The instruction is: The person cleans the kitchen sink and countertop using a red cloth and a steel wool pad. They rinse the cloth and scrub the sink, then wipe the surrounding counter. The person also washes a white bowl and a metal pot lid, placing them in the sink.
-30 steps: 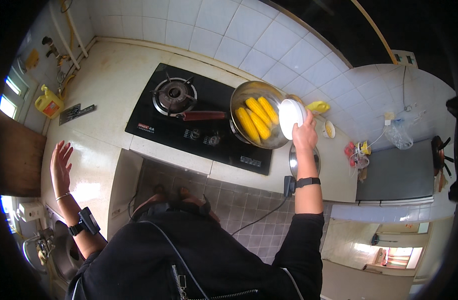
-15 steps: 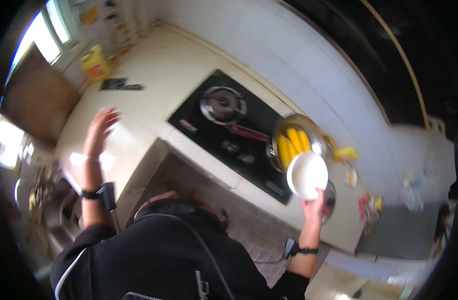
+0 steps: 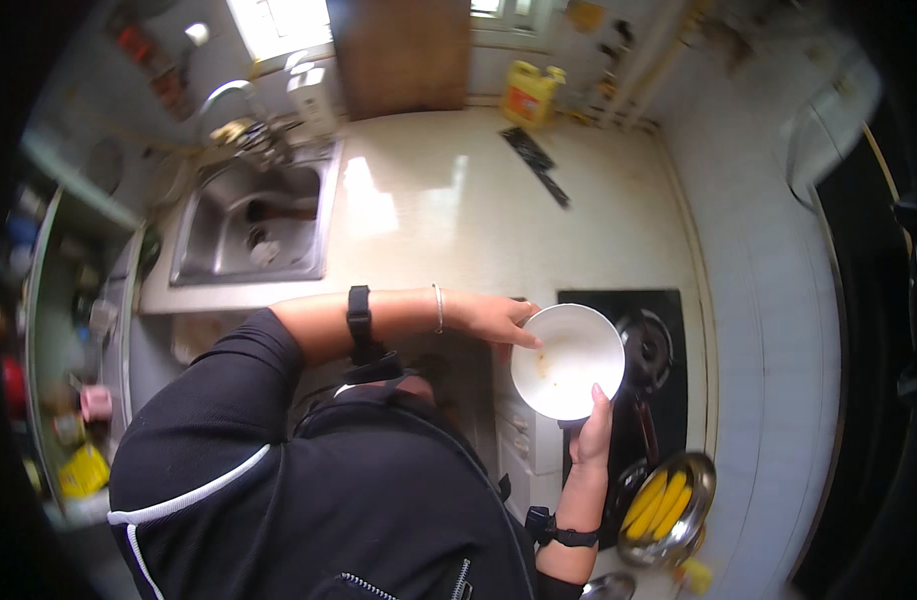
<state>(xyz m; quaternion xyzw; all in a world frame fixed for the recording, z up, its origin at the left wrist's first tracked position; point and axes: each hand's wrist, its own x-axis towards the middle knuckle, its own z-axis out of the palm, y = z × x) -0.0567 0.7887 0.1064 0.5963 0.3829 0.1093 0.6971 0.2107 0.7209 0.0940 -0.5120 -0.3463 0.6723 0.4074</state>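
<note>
A white bowl [image 3: 570,375] is held between my two hands, over the near edge of the black gas stove [image 3: 668,400]. Its inside faces up and shows small brownish specks. My left hand [image 3: 496,318] grips the bowl's left rim, thumb over the edge, with the other fingers partly hidden. At the lower right rim, my right hand [image 3: 592,435] has its thumb on the inner wall and its fingers beneath, out of sight. To the right of my right forearm is a steel pan [image 3: 706,472] containing long yellow pieces [image 3: 660,507] that look like corn cobs.
A steel sink [image 3: 193,245] with a faucet [image 3: 228,90] is set into the pale counter [image 3: 418,240] at left. Farther back lie a dark cleaver-shaped thing [image 3: 530,155] and a yellow jug [image 3: 530,95]. A brown board [image 3: 403,55] leans at the window. Shelves [image 3: 78,330] stand far left.
My view has swung left toward the sink. My left hand, formerly empty over the counter, has come onto the bowl's rim. The bowl has moved from beside the pan, still in my right hand.
</note>
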